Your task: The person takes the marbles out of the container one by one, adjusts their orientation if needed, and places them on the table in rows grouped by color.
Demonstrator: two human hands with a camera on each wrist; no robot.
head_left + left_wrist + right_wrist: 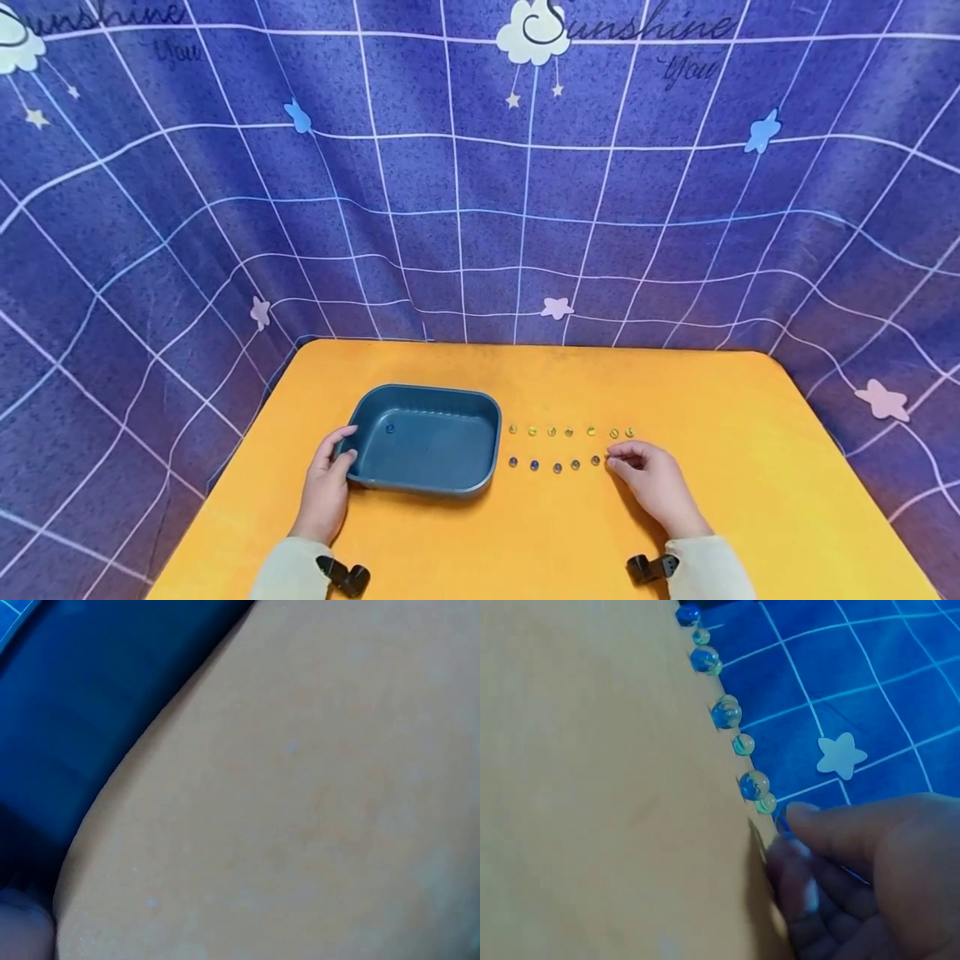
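Observation:
My left hand (327, 487) grips the left rim of a dark blue-green tray (427, 487), thumb and fingers over its edge. Inside, a single blue marble (390, 428) lies near the far left corner. To the right of the tray run two rows of glass marbles: yellowish ones (568, 432) behind, blue ones (557, 468) in front. At the right end of the front row my right hand (656, 483) pinches a marble (782, 820) between thumb and fingertips, low over the table. The fingers hide most of that marble. Mostly blurred skin and the tray wall (97, 697) fill the left wrist view.
The yellow-orange table (540, 542) has rounded far corners. A blue-purple grid-patterned curtain (487, 233) with stars and clouds hangs behind it and at both sides. Black wrist cameras (343, 575) sit on both light sleeves (708, 567).

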